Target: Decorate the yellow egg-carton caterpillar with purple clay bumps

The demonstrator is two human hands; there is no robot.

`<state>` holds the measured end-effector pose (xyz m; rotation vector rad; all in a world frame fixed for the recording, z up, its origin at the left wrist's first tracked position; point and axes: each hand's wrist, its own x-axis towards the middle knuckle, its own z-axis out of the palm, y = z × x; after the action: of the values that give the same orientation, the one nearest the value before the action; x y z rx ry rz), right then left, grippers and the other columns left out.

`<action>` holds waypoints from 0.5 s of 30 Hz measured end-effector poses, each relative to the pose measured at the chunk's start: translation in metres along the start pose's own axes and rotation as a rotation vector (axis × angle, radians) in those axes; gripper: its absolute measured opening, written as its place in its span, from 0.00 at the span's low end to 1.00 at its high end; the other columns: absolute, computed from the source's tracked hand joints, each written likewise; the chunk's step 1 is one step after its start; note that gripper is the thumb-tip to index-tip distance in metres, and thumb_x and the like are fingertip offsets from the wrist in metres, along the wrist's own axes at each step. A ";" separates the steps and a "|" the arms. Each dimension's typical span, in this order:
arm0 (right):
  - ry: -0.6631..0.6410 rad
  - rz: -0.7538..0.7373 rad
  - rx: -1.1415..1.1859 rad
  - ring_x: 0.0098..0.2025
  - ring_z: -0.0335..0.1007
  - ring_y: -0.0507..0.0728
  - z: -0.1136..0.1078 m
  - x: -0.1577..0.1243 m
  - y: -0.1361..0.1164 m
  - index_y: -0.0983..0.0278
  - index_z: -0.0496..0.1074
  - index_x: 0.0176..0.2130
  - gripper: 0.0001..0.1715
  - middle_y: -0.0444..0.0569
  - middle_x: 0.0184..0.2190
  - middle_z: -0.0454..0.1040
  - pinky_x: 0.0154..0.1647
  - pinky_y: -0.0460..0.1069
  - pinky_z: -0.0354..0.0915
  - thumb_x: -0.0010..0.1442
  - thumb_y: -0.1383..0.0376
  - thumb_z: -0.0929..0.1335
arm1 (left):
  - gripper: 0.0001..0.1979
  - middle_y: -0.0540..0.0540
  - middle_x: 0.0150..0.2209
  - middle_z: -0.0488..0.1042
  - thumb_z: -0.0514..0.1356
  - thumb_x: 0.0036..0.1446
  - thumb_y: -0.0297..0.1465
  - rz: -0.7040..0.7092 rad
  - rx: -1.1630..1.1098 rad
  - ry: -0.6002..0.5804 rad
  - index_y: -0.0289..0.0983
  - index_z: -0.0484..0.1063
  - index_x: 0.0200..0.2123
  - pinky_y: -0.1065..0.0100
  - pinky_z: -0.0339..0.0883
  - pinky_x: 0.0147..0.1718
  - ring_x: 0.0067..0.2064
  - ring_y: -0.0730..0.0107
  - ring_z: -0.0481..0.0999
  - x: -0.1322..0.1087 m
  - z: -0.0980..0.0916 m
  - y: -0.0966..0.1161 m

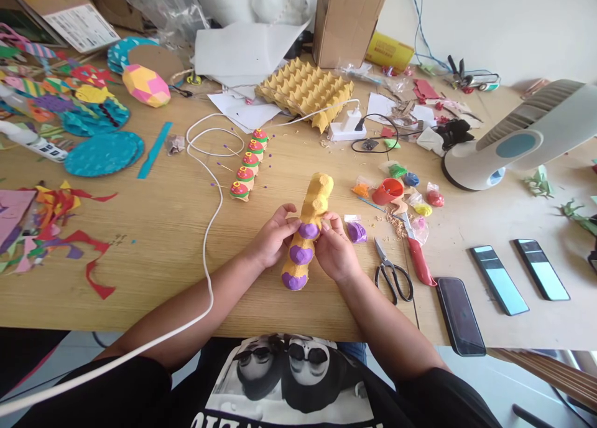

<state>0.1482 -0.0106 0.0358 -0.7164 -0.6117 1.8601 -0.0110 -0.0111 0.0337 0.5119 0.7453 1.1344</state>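
Note:
Between both hands I hold a yellow egg-carton strip [317, 199] above the table, its long side pointing away from me. Purple clay covers the three bumps nearest my body; the far bumps are bare yellow. My left hand [275, 236] grips the strip's left edge near its middle, thumb against the topmost purple bump. On the opposite edge, my right hand [336, 247] pinches it with thumb and fingers. A packet of purple clay [356, 231] lies just right of my right hand. Farther off stands a finished-looking red and green carton caterpillar [250, 160] with pins beside it.
Scissors [392, 272], a red-handled knife [420, 260] and several phones [461, 316] lie to the right. Behind them are clay packets [411, 179], a red cup [388, 191] and a fan [504, 142]. A white cable [208, 241] crosses my left arm. A yellow egg tray [303, 92] sits at the back.

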 end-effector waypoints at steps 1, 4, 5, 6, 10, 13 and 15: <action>0.000 0.006 -0.001 0.35 0.72 0.53 0.000 0.000 0.000 0.54 0.65 0.41 0.17 0.39 0.36 0.75 0.37 0.48 0.67 0.58 0.62 0.75 | 0.25 0.52 0.32 0.79 0.72 0.52 0.33 0.000 0.011 0.003 0.43 0.60 0.46 0.72 0.68 0.26 0.28 0.70 0.77 0.000 0.000 0.000; 0.012 0.005 -0.011 0.35 0.72 0.53 0.000 0.000 0.000 0.54 0.64 0.41 0.19 0.38 0.36 0.75 0.37 0.48 0.67 0.56 0.64 0.75 | 0.25 0.53 0.31 0.78 0.71 0.53 0.34 0.000 0.030 0.012 0.43 0.60 0.46 0.73 0.66 0.25 0.28 0.71 0.77 -0.002 0.002 0.001; 0.016 0.000 -0.013 0.35 0.71 0.53 0.000 0.000 0.000 0.54 0.64 0.40 0.19 0.38 0.36 0.75 0.37 0.48 0.67 0.56 0.64 0.75 | 0.24 0.53 0.31 0.78 0.71 0.53 0.34 0.003 0.026 0.011 0.43 0.60 0.46 0.73 0.67 0.26 0.28 0.71 0.77 -0.002 0.002 0.001; 0.017 -0.003 -0.015 0.35 0.71 0.53 0.001 0.000 0.000 0.54 0.63 0.40 0.19 0.38 0.36 0.75 0.37 0.48 0.67 0.55 0.64 0.75 | 0.24 0.53 0.31 0.78 0.71 0.53 0.35 0.006 0.017 0.008 0.43 0.60 0.46 0.73 0.67 0.26 0.28 0.71 0.77 -0.003 0.002 0.001; -0.002 0.015 -0.011 0.34 0.71 0.53 0.000 0.001 0.001 0.54 0.63 0.39 0.20 0.38 0.34 0.74 0.35 0.49 0.68 0.55 0.63 0.76 | 0.25 0.53 0.31 0.78 0.72 0.52 0.35 0.015 0.005 -0.018 0.43 0.60 0.46 0.72 0.69 0.27 0.29 0.71 0.77 -0.003 0.001 0.000; -0.013 0.026 -0.006 0.33 0.71 0.53 -0.002 0.002 0.002 0.54 0.62 0.39 0.20 0.38 0.33 0.73 0.35 0.48 0.68 0.55 0.63 0.76 | 0.25 0.53 0.31 0.78 0.72 0.52 0.33 0.006 -0.004 -0.021 0.43 0.60 0.45 0.71 0.70 0.28 0.29 0.70 0.78 -0.001 0.001 0.000; -0.006 0.032 -0.002 0.33 0.71 0.53 -0.002 0.003 0.003 0.55 0.62 0.38 0.20 0.38 0.32 0.73 0.34 0.48 0.67 0.55 0.63 0.76 | 0.24 0.53 0.31 0.78 0.72 0.52 0.32 -0.002 -0.017 -0.018 0.43 0.60 0.44 0.70 0.70 0.28 0.29 0.69 0.78 -0.001 0.000 -0.001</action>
<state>0.1471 -0.0086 0.0317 -0.7253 -0.6092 1.8920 -0.0107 -0.0119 0.0335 0.5061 0.7194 1.1321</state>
